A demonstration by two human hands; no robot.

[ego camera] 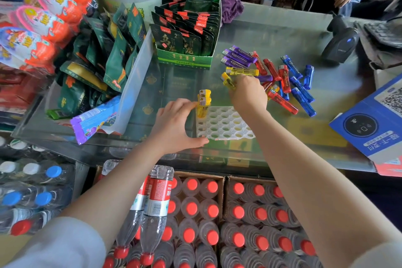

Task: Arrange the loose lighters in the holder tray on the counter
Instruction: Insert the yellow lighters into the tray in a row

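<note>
Right hand [247, 93] has its grip clamped on a yellow lighter [227, 80], lifted at the near edge of the loose lighter pile [282, 85] w/ purple, red, blue and yellow ones lying on the glass surface [272, 35]. Left hand [174, 124] steadies the white holder tray [224, 126]: fingertips at the two yellow lighters [204, 102] already standing in its far-left corner, thumb at the near edge; its grip looks loosely apart. Step in hand is prob. pick-and-carry. Next: turn the lighter upright, base down, into a free slot beside those two.

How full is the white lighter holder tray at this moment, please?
Nearly empty: the holder tray has two yellow lighters standing at its far-left corner; the other visible holes are open.
</note>
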